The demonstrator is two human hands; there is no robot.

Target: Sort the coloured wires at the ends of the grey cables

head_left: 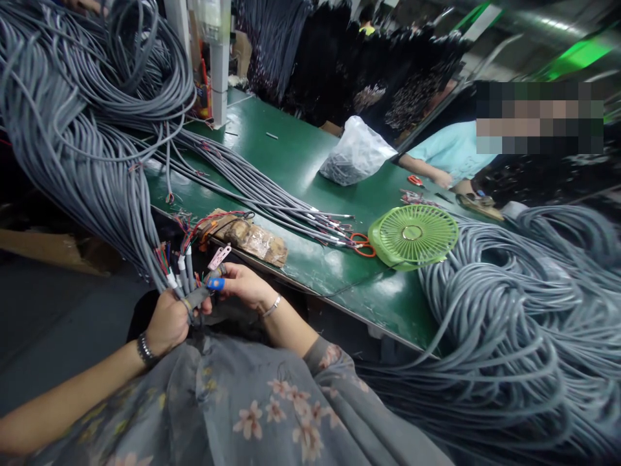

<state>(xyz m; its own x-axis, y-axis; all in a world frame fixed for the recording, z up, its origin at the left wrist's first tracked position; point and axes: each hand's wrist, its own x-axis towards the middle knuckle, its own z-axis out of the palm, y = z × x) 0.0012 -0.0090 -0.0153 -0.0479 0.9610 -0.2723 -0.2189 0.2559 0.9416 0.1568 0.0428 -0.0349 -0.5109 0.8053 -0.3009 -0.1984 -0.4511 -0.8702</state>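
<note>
My left hand (169, 320) is closed around a bunch of grey cable ends (180, 268) whose stripped tips show coloured wires. Those cables rise to a thick hanging bundle of grey cables (77, 129) at the upper left. My right hand (242, 285) is closed beside them, pinching one cable end, with a blue cap (217, 283) on a fingertip. A small pink tool (219, 257) sticks up just above the right hand; I cannot tell whether the hand holds it. Both hands hover over my lap, in front of the green table (291, 162).
A row of grey cables (272, 200) lies across the table with orange scissors (361, 244) at their ends. A green fan (412, 235), a plastic bag (356, 152) and a taped brown pad (252, 238) rest there. Coiled cables (524, 323) pile at right. Another person (451, 155) sits opposite.
</note>
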